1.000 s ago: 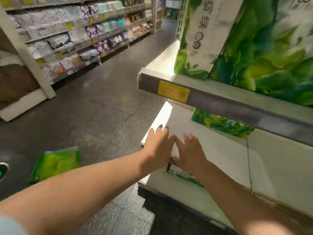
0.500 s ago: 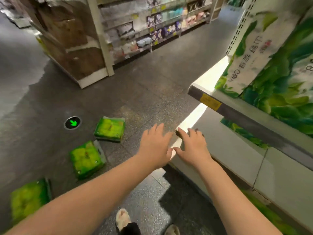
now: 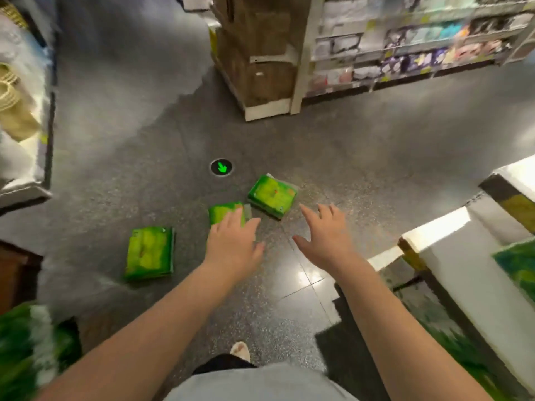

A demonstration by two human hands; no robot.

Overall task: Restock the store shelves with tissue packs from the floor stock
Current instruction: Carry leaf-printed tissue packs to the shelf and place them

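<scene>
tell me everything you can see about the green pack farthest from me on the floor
The far pack is a flat, blocky tissue pack in glossy bright green wrap with yellow-green patches and a paler edge along its far side. It lies flat on the dark speckled floor, turned at an angle, just below the round green arrow marker. Nothing touches it; the middle pack lies close beside it, and both hands are clear of it.

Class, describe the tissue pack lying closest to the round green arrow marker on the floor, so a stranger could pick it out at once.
Find the round green arrow marker set in the dark floor. Just to its right and nearer the person lies a green tissue pack. Unlike the two other packs, it lies farthest right, turned at an angle, and no hand overlaps it.
</scene>
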